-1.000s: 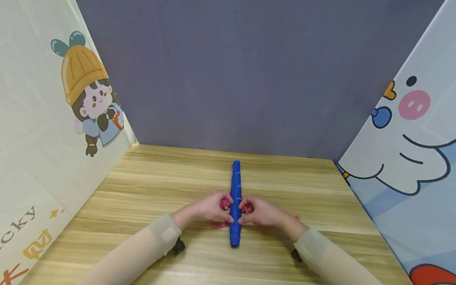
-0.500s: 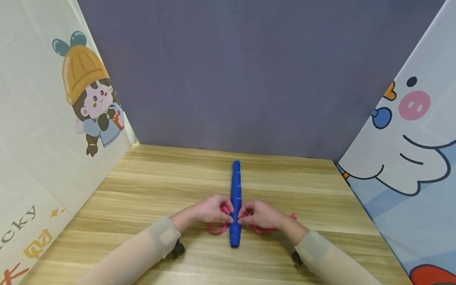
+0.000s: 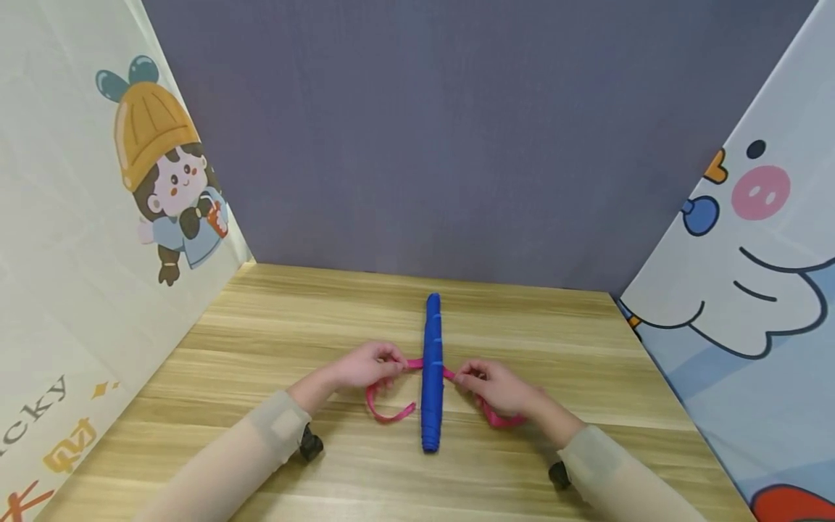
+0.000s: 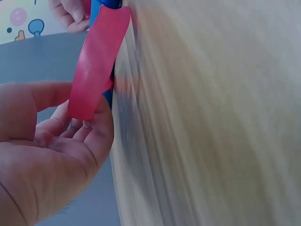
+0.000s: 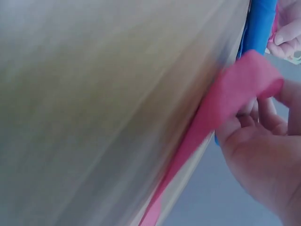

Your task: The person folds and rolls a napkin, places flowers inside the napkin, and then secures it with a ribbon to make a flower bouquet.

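Observation:
A long blue roll [image 3: 433,406], wound in overlapping layers like rolled-up cloth, lies on the wooden table pointing away from me. A pink ribbon [image 3: 414,363] crosses beneath it and comes out on both sides. To the left of the roll, my left hand [image 3: 369,366] pinches one side of the ribbon between thumb and fingers, and the loose end curls on the table. My right hand [image 3: 499,386] pinches the other side just right of the roll. In the right wrist view, the ribbon [image 5: 225,99] loops over the fingers and trails along the tabletop.
The wooden table [image 3: 313,312] meets a dark grey panel [image 3: 417,145] at the back. Printed panels with cartoon figures stand at the left [image 3: 52,217] and right [image 3: 789,290]. Small black devices [image 3: 311,444] sit under both wrists.
Both hands were close against the roll; they have moved apart and slightly away from me, drawing the pink ribbon out to each side. The blue roll has stayed in place.

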Available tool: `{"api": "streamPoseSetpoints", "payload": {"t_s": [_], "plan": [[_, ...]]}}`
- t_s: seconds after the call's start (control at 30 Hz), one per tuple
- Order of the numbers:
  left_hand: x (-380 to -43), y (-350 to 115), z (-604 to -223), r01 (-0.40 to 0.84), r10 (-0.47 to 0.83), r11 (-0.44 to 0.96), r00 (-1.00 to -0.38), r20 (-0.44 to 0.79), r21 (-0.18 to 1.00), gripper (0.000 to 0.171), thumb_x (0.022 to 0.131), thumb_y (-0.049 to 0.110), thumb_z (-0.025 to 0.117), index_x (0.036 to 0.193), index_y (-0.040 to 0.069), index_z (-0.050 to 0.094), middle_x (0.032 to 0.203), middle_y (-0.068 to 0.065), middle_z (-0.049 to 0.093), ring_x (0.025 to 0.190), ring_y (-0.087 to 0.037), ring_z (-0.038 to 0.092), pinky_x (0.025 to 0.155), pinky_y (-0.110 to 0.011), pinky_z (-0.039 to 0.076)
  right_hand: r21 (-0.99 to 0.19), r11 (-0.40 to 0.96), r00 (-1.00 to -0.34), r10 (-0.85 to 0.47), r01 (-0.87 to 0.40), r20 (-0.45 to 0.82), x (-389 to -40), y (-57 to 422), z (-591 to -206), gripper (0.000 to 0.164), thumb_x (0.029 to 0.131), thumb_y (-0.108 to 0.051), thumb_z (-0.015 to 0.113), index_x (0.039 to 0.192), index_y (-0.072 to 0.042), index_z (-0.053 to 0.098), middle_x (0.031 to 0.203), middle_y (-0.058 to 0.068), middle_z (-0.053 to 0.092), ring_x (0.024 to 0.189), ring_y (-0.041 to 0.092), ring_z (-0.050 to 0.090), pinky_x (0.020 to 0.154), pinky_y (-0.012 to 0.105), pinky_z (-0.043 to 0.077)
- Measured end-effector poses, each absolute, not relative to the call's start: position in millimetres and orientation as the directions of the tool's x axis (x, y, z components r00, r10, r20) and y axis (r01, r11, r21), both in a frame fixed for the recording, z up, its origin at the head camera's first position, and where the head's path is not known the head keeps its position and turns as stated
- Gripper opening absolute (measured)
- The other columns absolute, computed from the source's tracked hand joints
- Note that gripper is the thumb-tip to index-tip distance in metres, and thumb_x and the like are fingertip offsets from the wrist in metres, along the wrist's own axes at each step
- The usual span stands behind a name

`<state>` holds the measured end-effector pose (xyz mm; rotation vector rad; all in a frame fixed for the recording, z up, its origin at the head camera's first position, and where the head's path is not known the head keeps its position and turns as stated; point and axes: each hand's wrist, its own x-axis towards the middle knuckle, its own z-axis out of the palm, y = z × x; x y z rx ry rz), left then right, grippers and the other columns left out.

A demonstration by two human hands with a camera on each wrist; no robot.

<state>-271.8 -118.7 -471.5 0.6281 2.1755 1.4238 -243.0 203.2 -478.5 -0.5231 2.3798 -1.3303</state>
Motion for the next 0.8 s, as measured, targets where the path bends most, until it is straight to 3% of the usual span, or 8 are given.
{"api": "streamPoseSetpoints", "payload": {"t_s": [0.13, 0.23, 0.37, 0.53, 0.8], "plan": [[-275.2, -126.2, -472.0, 0.11, 0.566, 0.37, -0.814, -0.13, 0.923, 0.022, 0.112, 0.009, 0.058, 0.124, -0.006, 0.069, 0.098, -0.018, 0.069, 0.077, -0.02, 0.066, 0.066, -0.028, 0.055, -0.87, 0.482, -0.896, -0.426, -0.106, -0.127, -245.2, 208.4, -477.6, 0.029, 0.117, -0.02, 0.052, 0.122, 0.003, 0.07, 0.099, 0.014, 0.068, 0.07, 0.017, 0.06, 0.064, 0.028, 0.054], [-277.2, -131.6, -474.3, 0.111, 0.54, 0.379, -0.833, -0.122, 0.919, 0.021, 0.112, 0.006, 0.056, 0.122, -0.006, 0.07, 0.098, -0.018, 0.07, 0.077, -0.02, 0.067, 0.067, -0.029, 0.057, -0.842, 0.528, -0.92, -0.374, -0.109, -0.115, -246.3, 211.1, -477.0, 0.027, 0.117, -0.018, 0.051, 0.123, -0.001, 0.071, 0.1, 0.013, 0.069, 0.071, 0.018, 0.06, 0.065, 0.029, 0.053], [-280.5, -138.4, -477.4, 0.108, 0.512, 0.39, -0.851, -0.118, 0.914, 0.02, 0.111, 0.002, 0.055, 0.122, -0.007, 0.07, 0.098, -0.019, 0.071, 0.076, -0.02, 0.067, 0.068, -0.029, 0.058, -0.81, 0.574, -0.941, -0.326, -0.119, -0.093, -248.8, 216.4, -477.4, 0.021, 0.112, -0.015, 0.06, 0.127, -0.005, 0.071, 0.098, 0.01, 0.069, 0.077, 0.017, 0.059, 0.067, 0.028, 0.05], [-284.2, -143.8, -478.0, 0.097, 0.498, 0.391, -0.858, -0.122, 0.915, 0.021, 0.109, 0.002, 0.058, 0.124, -0.006, 0.069, 0.099, -0.02, 0.073, 0.076, -0.02, 0.068, 0.067, -0.029, 0.058, -0.792, 0.597, -0.945, -0.316, -0.125, -0.089, -253.3, 227.2, -479.0, 0.027, 0.103, -0.012, 0.072, 0.128, -0.001, 0.068, 0.098, 0.006, 0.067, 0.082, 0.016, 0.055, 0.07, 0.026, 0.046], [-287.3, -149.6, -478.2, 0.089, 0.452, 0.392, -0.885, -0.108, 0.916, 0.019, 0.105, 0.0, 0.064, 0.121, -0.008, 0.069, 0.094, -0.019, 0.072, 0.069, -0.017, 0.068, 0.062, -0.025, 0.056, -0.732, 0.671, -0.943, -0.308, -0.12, -0.127, -264.0, 245.4, -482.1, 0.018, 0.105, -0.022, 0.075, 0.114, -0.008, 0.079, 0.099, 0.003, 0.074, 0.088, 0.015, 0.061, 0.077, 0.029, 0.051]]}}
